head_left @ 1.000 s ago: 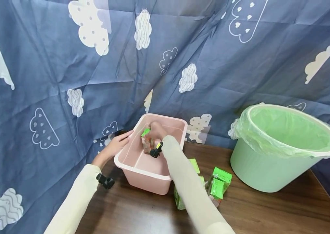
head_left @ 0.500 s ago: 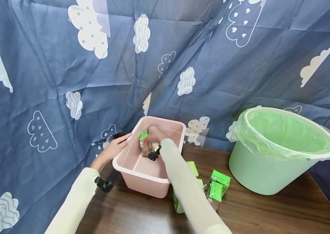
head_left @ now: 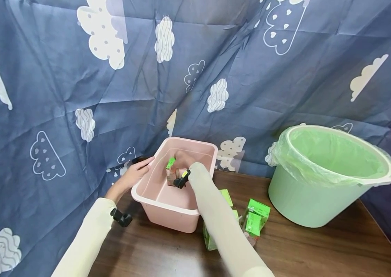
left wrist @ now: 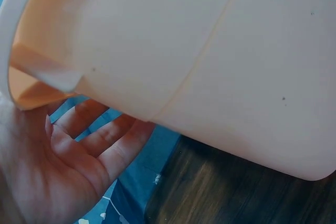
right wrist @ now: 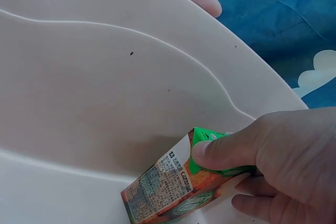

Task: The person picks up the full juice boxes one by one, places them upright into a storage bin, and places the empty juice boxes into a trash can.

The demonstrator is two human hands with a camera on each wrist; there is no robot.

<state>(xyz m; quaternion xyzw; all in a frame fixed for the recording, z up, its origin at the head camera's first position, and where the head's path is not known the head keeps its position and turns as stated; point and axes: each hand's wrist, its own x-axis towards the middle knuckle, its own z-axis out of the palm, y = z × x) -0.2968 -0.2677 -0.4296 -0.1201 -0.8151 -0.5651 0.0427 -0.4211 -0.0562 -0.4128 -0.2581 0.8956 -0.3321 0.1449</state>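
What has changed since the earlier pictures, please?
The right hand and the green-topped carton it grips appear to have moved slightly down in the pink tub; no new grip or release is plain. The head view shifted slightly. The left hand still holds the tub's rim; the other cartons and green bin stayed put.

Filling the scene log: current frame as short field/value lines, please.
left hand: holds pink tub by rim
right hand: grips green-topped carton, inside tub
table cartons: right of tub, partly behind right sleeve; count unclear
bin: pale green, bag-lined, right of table cartons
surface: brown wood table
backdrop: blue, cloud print
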